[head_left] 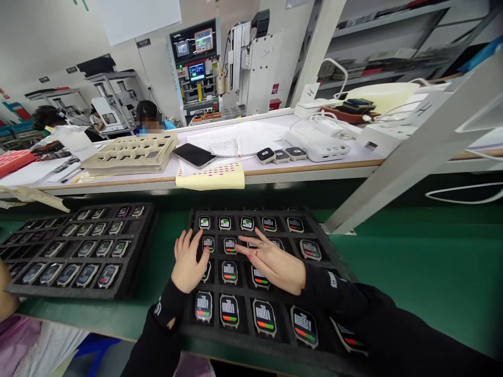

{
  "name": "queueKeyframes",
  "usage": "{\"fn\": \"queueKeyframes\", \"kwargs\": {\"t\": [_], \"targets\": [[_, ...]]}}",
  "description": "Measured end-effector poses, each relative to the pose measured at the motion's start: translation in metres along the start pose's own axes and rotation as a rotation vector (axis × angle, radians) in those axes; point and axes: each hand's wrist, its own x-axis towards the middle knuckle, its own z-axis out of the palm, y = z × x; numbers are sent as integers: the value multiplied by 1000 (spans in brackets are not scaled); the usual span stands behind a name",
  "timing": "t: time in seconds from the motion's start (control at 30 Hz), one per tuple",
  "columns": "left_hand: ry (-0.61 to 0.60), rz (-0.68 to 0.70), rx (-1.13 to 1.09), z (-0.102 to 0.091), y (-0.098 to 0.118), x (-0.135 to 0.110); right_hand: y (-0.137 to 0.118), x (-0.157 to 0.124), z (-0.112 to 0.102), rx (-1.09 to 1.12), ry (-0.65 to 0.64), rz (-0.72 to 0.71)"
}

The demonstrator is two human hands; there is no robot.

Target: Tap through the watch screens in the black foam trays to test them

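A black foam tray (251, 290) in front of me holds rows of smartwatch bodies without straps, their screens lit. My left hand (188, 264) is over its left side, fingers apart, thumb and index finger around a small watch (208, 242) in the second row. My right hand (275, 264) reaches in from the right with fingers stretched out. Its index fingertip is at the screen of the neighbouring watch (230, 246), which shows white text and a red-green bar; whether it touches I cannot tell. The right hand partly covers other watches, including one below it (260, 279).
Another foam tray of watches (113, 283) lies to the left, with a person's arm (6, 285) beside it. A shelf above carries a phone (194, 155), a beige tray (131, 157), and a white box (322, 146). A slanted metal post (393, 152) stands at right.
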Motion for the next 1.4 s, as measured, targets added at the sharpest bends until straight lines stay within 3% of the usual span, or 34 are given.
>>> {"fn": "queueKeyframes", "kwargs": {"t": [0.33,0.53,0.67,0.9,1.2,1.4], "targets": [[17,132,136,3,1,-26,3,-1,23,-44,40,6],[-5,144,204,5,1,-35,7,-13,-12,-122,145,43],[-13,125,195,7,1,-34,9,-30,-27,-136,139,99],[-50,30,-10,3,-2,-35,10,-51,-21,-116,65,169],[-80,-77,-327,4,-17,-48,11,-43,1,-154,78,105],[-75,-163,-422,5,-25,-53,19,-63,-12,-160,135,175]]}}
